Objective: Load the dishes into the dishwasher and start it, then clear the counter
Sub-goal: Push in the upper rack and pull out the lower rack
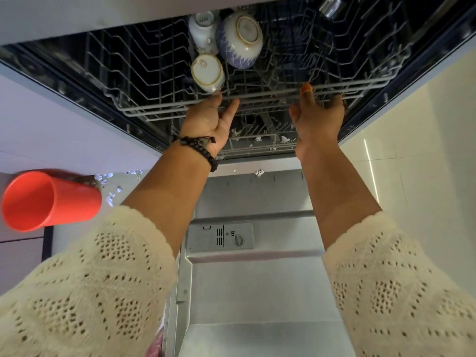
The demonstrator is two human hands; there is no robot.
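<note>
The dishwasher stands open with its door (257,284) folded down below me. On the grey wire upper rack (159,109) sit two upside-down white cups (207,72) and a blue-and-white bowl (239,39). My left hand (206,119) is palm up at the rack's front rim, its fingers hooked behind the wire and the thumb out. Further right on that rim, my right hand (316,119) grips with the thumb over the top wire and the fingers curled behind.
An orange plastic cup (51,199) shows at the left, near white scraps on a pale surface. The lower rack (257,143) sits under the upper one. A shiny metal item (332,6) is at the rack's far right. A pale wall borders the right side.
</note>
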